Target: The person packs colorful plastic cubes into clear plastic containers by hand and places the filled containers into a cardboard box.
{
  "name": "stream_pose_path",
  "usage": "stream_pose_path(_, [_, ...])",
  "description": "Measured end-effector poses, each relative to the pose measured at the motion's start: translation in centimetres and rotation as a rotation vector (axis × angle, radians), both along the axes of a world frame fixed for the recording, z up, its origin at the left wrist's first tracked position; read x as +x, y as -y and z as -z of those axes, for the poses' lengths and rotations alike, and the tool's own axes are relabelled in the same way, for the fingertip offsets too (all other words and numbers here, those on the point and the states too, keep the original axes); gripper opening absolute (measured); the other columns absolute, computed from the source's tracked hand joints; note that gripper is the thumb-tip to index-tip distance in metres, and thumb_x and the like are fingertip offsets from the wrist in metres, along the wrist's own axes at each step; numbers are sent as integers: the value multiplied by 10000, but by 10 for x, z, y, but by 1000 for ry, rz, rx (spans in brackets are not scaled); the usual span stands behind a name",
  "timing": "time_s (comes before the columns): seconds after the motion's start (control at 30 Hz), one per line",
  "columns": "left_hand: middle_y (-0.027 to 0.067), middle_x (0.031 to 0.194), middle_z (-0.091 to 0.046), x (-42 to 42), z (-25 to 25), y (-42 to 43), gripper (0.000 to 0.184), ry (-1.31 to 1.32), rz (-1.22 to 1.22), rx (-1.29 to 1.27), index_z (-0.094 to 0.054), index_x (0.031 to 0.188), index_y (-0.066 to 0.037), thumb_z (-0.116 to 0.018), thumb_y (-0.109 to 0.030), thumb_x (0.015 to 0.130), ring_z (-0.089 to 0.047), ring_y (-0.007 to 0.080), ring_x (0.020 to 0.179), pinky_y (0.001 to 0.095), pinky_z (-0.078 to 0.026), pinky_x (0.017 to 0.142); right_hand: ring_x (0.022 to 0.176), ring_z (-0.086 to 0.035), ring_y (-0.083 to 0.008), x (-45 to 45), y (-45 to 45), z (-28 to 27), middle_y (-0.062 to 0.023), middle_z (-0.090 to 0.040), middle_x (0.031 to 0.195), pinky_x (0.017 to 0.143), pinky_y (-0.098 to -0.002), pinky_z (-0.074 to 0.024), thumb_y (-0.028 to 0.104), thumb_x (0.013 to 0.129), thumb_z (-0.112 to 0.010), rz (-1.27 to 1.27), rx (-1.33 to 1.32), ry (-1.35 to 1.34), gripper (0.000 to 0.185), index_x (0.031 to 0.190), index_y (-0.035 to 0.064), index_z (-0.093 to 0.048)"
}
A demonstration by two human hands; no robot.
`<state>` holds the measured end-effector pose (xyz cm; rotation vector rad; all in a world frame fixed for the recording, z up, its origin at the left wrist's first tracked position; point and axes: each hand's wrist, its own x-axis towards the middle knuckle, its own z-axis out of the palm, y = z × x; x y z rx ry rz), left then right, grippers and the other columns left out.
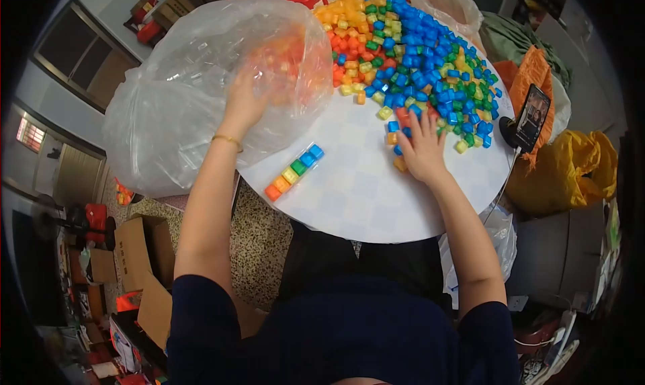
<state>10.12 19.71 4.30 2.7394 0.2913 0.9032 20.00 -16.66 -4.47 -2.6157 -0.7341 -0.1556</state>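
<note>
My left hand (247, 97) is at the big clear plastic bag (178, 109) on the left of the table. Its fingers are blurred against the film, and whether they grip it cannot be made out. Orange and red pieces show through the plastic beyond them. My right hand (424, 148) rests with fingers spread at the near edge of a heap of small translucent cubes (420, 66) in blue, green, yellow, orange and red. Several cubes lie under and beside its fingertips. Between my hands, nearer to me, lies a row of coloured cubes (294, 173) in a clear sleeve.
The round white table (363, 197) has its edge just in front of my lap. A phone on a stand (534, 119) stands at the right rim with a cable hanging down. Beyond it are orange and yellow sacks (563, 170). Open cardboard boxes (144, 257) sit on the floor at left.
</note>
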Motion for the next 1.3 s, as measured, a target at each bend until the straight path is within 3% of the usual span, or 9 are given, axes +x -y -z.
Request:
stream_pose_path(0.27, [183,1290,-511,33,17,-17,439,-335,-133,193,-590,1190,-106,-647,-291,796,-446,337,1235,429,-414,968,1434,-73,-340,-29,5,-26,-175,-123,1541,1063,-648,1,425,904,-496,-125,50,-97,653,1454,141,-290])
stream_pose_path(0.47, [159,997,-612,20,-10,-23,227,-148,-274,297,-657,865,-89,-629,-312,829,-560,336,963,466,-433,834,1199,-461,-310,-6,55,-21,-159,-506,1283,1010,-370,-341,177,889,-583,-49,521,250,273,1122,38,-594])
stream_pose_path(0.53, [150,880,-585,21,-3,-39,269,316,-138,317,-608,824,-42,-645,-309,835,-555,319,882,436,-437,782,1168,-483,-290,-8,64,-21,-152,-524,1236,984,-355,-364,160,898,-565,-45,551,90,219,1061,20,-606])
stream_pose_path(0.63, [129,872,-563,17,-17,-38,258,155,-82,-217,-579,801,-23,-678,-260,824,-539,309,878,394,-432,772,1053,-545,-233,-16,66,-25,-118,-588,1100,929,-317,-398,130,912,-549,-105,611,83,168,999,2,-613])
stream_pose_path(0.83, [98,862,-547,-48,-38,147,206,195,479,-47,-564,770,-48,-739,-117,686,-548,284,818,377,-444,767,923,-577,-168,-37,56,-38,-84,-627,955,849,-269,-423,105,912,-554,-110,774,-29,147,966,-20,-612])
stream_pose_path(0.9, [111,966,-560,-66,-6,193,337,-306,642,-19,-595,916,-62,-762,-223,672,-524,314,974,384,-422,820,907,-579,-173,-51,41,-49,-100,-626,952,834,-267,-427,61,889,-575,-229,791,13,121,968,-23,-612])
stream_pose_path(1.13, [116,1089,-565,-107,48,197,491,-273,518,-224,-559,1051,-44,-795,-238,667,-521,304,1028,400,-394,897,952,-566,-331,-97,35,-64,-136,-594,1023,838,-419,-431,123,704,-732,-615,441,25,430,1099,42,-581])
stream_pose_path(1.27, [120,1101,-565,-109,48,198,494,-243,563,-323,-529,1100,-34,-777,-110,680,-556,270,974,362,-460,847,779,-556,-280,-112,20,-43,-73,-547,778,700,-396,-422,113,720,-684,-820,277,-37,122,783,72,-589])
stream_pose_path(1.3, [111,1128,-554,-112,50,199,570,-182,536,-714,-489,1164,-37,-783,-82,677,-551,230,969,339,-467,830,747,-552,-288,-111,20,-47,-82,-537,755,677,-397,-430,101,724,-676,-792,417,-79,109,774,66,-585])
